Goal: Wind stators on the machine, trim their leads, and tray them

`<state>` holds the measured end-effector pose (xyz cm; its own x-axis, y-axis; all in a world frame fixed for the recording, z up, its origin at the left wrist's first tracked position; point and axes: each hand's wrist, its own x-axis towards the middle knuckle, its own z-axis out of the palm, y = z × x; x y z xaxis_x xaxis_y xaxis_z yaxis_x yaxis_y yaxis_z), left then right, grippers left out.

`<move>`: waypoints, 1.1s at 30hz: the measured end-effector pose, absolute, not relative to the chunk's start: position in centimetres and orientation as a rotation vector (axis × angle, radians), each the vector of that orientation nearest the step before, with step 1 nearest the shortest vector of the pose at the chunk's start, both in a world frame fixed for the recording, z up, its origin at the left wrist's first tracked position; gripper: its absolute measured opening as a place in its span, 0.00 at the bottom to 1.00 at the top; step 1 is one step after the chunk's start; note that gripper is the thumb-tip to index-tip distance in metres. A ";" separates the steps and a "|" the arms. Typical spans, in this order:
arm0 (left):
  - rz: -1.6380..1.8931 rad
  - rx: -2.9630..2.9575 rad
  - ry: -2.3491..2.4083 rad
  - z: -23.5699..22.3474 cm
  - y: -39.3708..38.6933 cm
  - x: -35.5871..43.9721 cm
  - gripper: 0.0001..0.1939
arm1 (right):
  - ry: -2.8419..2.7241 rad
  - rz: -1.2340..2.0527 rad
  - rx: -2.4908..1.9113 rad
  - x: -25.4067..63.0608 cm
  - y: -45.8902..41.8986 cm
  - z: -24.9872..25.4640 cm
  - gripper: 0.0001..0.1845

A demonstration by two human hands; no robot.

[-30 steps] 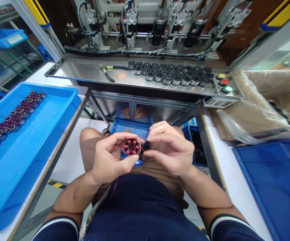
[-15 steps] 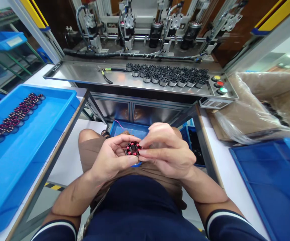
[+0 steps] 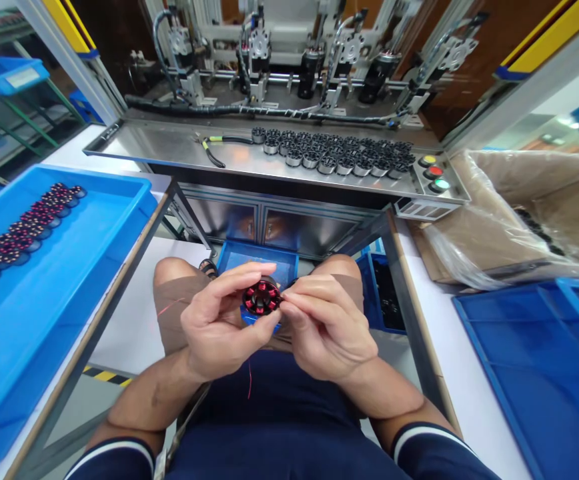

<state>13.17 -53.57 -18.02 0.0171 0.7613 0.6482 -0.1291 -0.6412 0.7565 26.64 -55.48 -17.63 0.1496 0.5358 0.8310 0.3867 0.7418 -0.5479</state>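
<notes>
While the left hand (image 3: 224, 327) pinches the round, black, red-wire-wound core (image 3: 261, 299), the right hand (image 3: 332, 327), fingertips pressed together, contents unclear, should work gently.

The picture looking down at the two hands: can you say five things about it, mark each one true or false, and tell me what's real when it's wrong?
1. The left hand holds a round black part with red wire coils. True.
2. The pliers with black-and-yellow handles lie inside a cardboard box. False: they lie on the shiny metal shelf.
3. The large blue plastic tray on the left holds small dark round parts. True.
4. The right hand hangs down at the person's side. False: the right hand is up at the edge of the black part.
5. The round red button sits between the yellow button and the green button. True.
</notes>
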 end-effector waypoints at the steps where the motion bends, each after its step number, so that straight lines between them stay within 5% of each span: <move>1: 1.704 1.621 0.656 -18.1 -53.6 13.2 0.24 | -1.438 0.148 -0.813 26.3 -55.5 -17.7 0.09; 8: 1.636 1.472 0.671 -18.7 -53.5 13.6 0.22 | -1.315 0.325 -0.873 25.1 -55.0 -18.4 0.06; 13: 1.208 1.398 0.696 -18.6 -52.3 12.2 0.27 | -1.374 0.330 -0.850 26.2 -53.9 -18.7 0.07; 16: 1.047 1.379 0.627 -18.4 -51.6 11.2 0.21 | -1.430 0.317 -0.833 27.0 -53.4 -18.5 0.06; 22: 1.091 1.335 0.551 -18.6 -51.4 11.3 0.11 | -1.504 0.286 -0.808 27.7 -53.2 -18.1 0.07; 33: 1.084 1.296 0.442 -19.1 -50.9 11.0 0.16 | -1.471 0.297 -0.894 27.8 -53.5 -17.6 0.08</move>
